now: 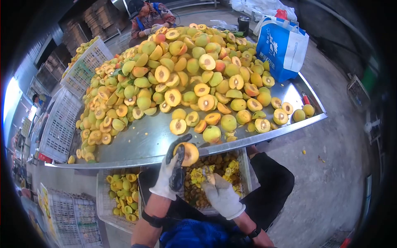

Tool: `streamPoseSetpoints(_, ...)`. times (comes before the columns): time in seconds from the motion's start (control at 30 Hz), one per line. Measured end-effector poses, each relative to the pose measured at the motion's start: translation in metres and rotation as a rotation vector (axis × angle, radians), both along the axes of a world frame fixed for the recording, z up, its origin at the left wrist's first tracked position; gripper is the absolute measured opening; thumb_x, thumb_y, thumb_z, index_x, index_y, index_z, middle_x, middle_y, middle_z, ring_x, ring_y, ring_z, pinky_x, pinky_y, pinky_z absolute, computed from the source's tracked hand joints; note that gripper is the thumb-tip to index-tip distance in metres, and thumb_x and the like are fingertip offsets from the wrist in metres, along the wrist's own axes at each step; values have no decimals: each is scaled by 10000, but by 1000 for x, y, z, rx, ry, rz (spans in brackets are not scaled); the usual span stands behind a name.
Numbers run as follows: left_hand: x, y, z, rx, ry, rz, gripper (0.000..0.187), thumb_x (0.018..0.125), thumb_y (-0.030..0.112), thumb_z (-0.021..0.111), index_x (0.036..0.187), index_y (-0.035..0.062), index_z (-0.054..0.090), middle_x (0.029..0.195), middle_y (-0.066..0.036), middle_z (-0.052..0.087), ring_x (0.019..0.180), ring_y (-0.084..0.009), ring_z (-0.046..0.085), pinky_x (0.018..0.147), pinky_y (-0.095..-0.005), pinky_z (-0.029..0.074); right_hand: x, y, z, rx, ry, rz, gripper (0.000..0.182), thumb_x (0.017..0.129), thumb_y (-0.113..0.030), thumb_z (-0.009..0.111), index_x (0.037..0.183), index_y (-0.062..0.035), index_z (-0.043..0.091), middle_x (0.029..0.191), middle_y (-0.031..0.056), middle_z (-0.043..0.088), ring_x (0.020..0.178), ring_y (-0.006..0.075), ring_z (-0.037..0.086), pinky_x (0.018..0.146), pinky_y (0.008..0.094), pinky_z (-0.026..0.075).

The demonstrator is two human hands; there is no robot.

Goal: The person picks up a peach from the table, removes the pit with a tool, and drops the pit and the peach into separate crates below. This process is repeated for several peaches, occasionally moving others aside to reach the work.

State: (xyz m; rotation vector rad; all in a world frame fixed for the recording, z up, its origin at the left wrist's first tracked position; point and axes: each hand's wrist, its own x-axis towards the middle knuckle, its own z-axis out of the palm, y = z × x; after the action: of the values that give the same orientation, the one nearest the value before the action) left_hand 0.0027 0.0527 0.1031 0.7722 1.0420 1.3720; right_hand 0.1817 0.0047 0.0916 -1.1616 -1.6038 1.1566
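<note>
Fruit halves (186,78) lie heaped on the metal desk (136,144), piled high at the far side and thinning toward the near edge, so that single pieces come within reach of our hands.

Left hand (171,173): gloved, grip closed on 1 fruit half (189,153). We hold it just off the near edge of the desk, above the crate of pits and scraps (215,182). Held there, whatever comes loose should drop into the crate rather than onto the desk.

Right hand (221,194): gloved, grip closed on a small tool (209,177), too small for us to identify. It sits low over the same crate, just near and right of the held half.

A 2nd crate (122,194), near left under the desk edge, holds finished halves, kept apart from the scraps.

Far side: a co-worker (149,18) at the heap. Far right: a blue bag (281,45) on the desk.
</note>
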Motion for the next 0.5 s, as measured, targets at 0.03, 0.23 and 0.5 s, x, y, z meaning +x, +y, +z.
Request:
streamPoseSetpoints(0.03, 2, -7, -7, 8, -62, -9, 542, 959, 344, 579, 1354, -11, 470, 1241, -92, 573, 1073, -146, 572, 946, -283, 459, -4, 0, -3, 22, 0, -11, 197, 893, -191, 626, 969, -12, 601, 730, 196, 598, 687, 393, 598, 611, 409, 469)
streamPoseSetpoints(0.23, 13, -28, -27, 137, -69, -63, 630, 954, 457, 558, 1367, -7, 453, 1180, -96, 597, 1032, -151, 588, 902, -287, 480, -15, 4, 1, 76, -246, 2, 158, 888, -163, 632, 924, -22, 572, 764, 224, 612, 744, 449, 604, 602, 454, 482)
streamPoseSetpoints(0.5, 24, -28, -24, 92, 89, -73, 392, 963, 340, 573, 1111, -22, 548, 920, -80, 623, 764, -174, 630, 699, -298, 503, -13, 1, -25, 65, -375, 31, 174, 875, -143, 623, 986, -12, 594, 799, 214, 642, 751, 421, 636, 620, 461, 516)
